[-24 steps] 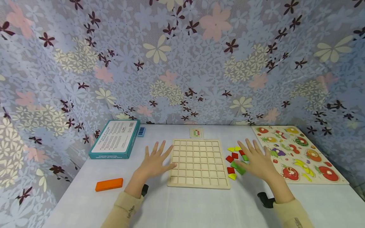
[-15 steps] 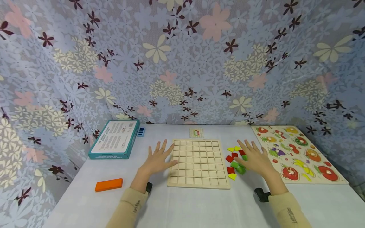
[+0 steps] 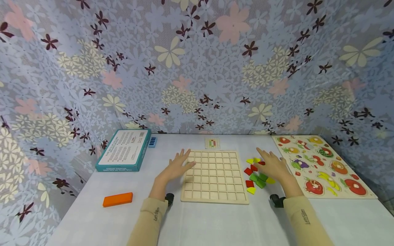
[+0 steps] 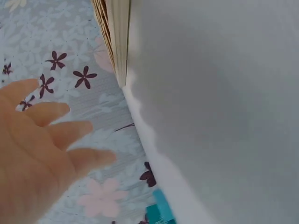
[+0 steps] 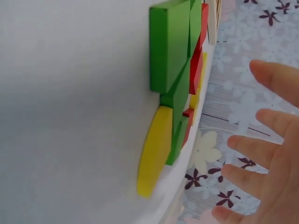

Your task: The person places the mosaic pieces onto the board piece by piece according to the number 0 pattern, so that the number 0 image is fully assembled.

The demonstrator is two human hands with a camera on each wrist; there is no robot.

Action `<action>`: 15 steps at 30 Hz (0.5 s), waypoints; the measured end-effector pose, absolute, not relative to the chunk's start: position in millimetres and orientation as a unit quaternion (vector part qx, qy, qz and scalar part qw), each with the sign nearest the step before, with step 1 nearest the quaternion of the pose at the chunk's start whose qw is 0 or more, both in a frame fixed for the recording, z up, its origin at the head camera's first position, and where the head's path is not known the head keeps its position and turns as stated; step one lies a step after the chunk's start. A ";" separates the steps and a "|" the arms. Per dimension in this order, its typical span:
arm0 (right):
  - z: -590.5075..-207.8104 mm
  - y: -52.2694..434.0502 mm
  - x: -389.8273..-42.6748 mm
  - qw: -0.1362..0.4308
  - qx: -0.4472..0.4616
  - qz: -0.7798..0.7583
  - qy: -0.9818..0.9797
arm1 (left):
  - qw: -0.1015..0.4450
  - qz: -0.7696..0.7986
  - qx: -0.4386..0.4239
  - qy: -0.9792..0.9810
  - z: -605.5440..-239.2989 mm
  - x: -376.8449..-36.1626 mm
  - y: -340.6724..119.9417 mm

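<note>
The wooden grid board lies flat between your two grips, reaching from beside your left grip toward your right grip and extending nearer to you than either. In the head view, the thumb and fingertips of your left grip overlap its far left edge; the left wrist view shows that grip raised, apart from the board, its fingers loosely extended. It is released. Your right grip is released too, its fingers spread in the right wrist view, held above the loose pieces and apart from them.

Those pieces lie beneath your right grip and to its left, beside the board: red pieces, green pieces and yellow pieces, clustered close together. A yellow piece with a curved edge lies on the side of the cluster nearest your right wrist.

Farther out, beyond both grips and between them, sits a small patterned card. To the right of your right grip is a fruit picture board. Left of your left grip are a teal box and, just beside it, a small blue item; an orange block lies to its left and nearer you. The table is white, with a floral cloth hanging behind.
</note>
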State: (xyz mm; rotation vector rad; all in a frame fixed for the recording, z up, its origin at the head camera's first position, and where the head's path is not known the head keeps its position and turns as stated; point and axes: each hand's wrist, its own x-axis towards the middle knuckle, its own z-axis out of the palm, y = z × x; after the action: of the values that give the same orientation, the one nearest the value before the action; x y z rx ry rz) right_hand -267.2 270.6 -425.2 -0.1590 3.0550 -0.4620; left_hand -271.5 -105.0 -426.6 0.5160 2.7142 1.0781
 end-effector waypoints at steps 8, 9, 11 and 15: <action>-426.7 274.5 -281.8 0.037 -0.042 -0.162 0.985 | 0.065 0.477 0.088 0.872 -433.0 -283.9 -102.0; -427.3 274.8 -283.0 0.038 -0.041 -0.167 0.984 | 0.065 0.486 0.081 0.868 -434.9 -285.3 -102.7; -429.1 275.4 -284.9 0.045 -0.040 -0.171 0.983 | 0.068 0.509 0.062 0.856 -438.6 -287.2 -104.1; -434.8 276.6 -287.5 0.061 -0.036 -0.170 0.983 | 0.085 0.550 0.029 0.830 -444.2 -288.2 -107.4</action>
State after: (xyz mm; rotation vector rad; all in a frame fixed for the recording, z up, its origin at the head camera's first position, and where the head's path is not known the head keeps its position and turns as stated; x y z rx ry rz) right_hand -287.5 276.6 -434.8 -0.1089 2.9744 -0.5130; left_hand -288.2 -107.4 -444.2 0.0871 2.4765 1.6408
